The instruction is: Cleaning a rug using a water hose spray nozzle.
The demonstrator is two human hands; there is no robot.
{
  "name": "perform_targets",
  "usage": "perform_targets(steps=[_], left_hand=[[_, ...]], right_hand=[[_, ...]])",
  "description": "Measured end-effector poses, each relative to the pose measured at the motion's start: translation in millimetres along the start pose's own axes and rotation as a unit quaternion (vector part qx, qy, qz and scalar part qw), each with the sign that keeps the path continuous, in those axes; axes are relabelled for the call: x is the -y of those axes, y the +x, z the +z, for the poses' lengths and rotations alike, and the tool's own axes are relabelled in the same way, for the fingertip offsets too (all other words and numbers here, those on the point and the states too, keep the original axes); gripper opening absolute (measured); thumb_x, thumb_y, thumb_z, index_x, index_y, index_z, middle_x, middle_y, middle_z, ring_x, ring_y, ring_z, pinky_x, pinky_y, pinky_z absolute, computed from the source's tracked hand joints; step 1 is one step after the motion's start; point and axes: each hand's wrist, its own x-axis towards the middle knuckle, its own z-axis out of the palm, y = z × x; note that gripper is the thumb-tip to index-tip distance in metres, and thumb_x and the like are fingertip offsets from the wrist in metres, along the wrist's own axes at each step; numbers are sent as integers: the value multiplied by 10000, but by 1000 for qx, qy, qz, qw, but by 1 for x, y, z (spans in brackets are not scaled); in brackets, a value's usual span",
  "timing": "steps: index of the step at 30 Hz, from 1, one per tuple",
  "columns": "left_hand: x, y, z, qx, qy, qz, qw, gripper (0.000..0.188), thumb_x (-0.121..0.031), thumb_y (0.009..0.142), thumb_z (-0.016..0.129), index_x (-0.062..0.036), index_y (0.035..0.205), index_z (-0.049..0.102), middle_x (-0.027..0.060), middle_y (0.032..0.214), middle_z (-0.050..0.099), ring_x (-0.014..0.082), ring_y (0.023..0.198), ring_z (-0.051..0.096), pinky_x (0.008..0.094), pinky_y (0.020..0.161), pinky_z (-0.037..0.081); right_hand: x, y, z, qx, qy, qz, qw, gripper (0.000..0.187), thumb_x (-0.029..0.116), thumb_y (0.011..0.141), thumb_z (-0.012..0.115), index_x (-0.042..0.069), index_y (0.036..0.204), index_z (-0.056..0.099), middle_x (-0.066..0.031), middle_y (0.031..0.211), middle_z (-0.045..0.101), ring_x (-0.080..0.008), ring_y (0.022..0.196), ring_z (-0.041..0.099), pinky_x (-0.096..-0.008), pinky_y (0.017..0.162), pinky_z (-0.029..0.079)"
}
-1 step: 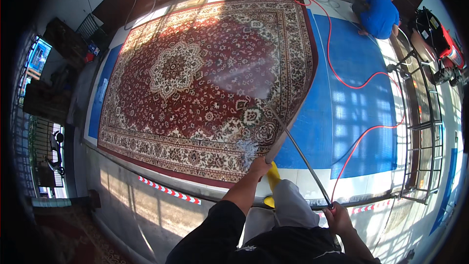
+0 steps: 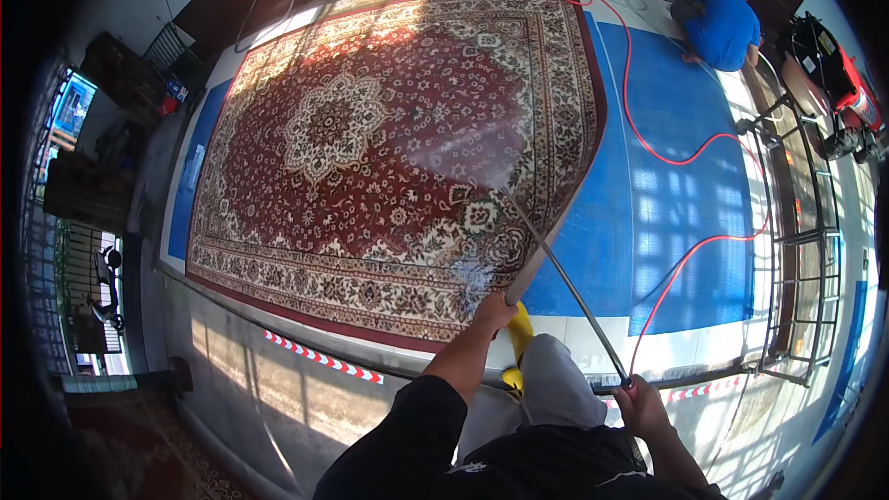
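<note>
A large red and cream patterned rug (image 2: 343, 194) lies spread ahead of me, its near right corner lifted and its right edge curling up. My left hand (image 2: 495, 311) is closed on that raised corner. In my right hand (image 2: 643, 407) is the handle end of a long, thin metal spray lance (image 2: 583, 301), which slants forward and left across the rug's edge. From its tip a fan of white mist (image 2: 468, 156) blows over the red field. White foam (image 2: 474, 280) sits on the patterned border near my left hand.
A red hose (image 2: 681, 163) winds over blue floor sheeting (image 2: 588, 250) on the right. Beyond it a person in blue (image 2: 722, 28) crouches by a metal rack (image 2: 815, 241) and a red machine (image 2: 857, 102). A step edge with red-white striped tape (image 2: 324, 358) runs close to me.
</note>
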Motion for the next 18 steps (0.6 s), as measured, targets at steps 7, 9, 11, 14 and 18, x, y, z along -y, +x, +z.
perform_targets(steps=[7, 9, 11, 14, 18], left_hand=[[3, 22, -52, 53, -54, -14, 997, 492, -340, 698, 643, -58, 1095, 573, 191, 971, 633, 329, 923, 611, 410, 794, 484], [20, 31, -60, 58, -52, -14, 997, 502, -342, 700, 644, -44, 1096, 570, 194, 969, 633, 329, 918, 613, 405, 795, 484], [36, 42, -63, 63, -51, -5, 997, 512, -345, 702, 645, -30, 1098, 567, 198, 966, 632, 328, 913, 616, 401, 796, 484], [63, 63, -77, 57, -73, 65, 994, 625, -399, 716, 633, 67, 1120, 533, 263, 1022, 597, 364, 973, 589, 386, 839, 467], [137, 72, -124, -4, -162, 110, 981, 557, -350, 704, 656, 65, 1061, 554, 253, 988, 611, 329, 955, 608, 372, 823, 469]], right_hand=[[82, 44, -6, -30, 40, -29, 998, 294, 241, 834, 623, -22, 756, 519, -127, 551, 520, -220, 496, 507, -338, 513, 409], [114, 48, 4, -34, 40, -31, 998, 276, 223, 836, 622, -27, 778, 521, -117, 552, 525, -181, 494, 490, -327, 513, 406], [129, 52, 26, -46, 34, -40, 998, 265, 220, 835, 621, -20, 782, 521, -119, 553, 527, -214, 494, 503, -338, 518, 410], [155, 59, 65, -55, 7, -47, 997, 274, 236, 831, 624, -14, 782, 523, -124, 551, 529, -259, 505, 527, -350, 527, 418], [221, 50, 136, -81, -16, -72, 994, 305, 273, 821, 637, -6, 775, 523, -133, 536, 530, -289, 500, 544, -361, 515, 418]])
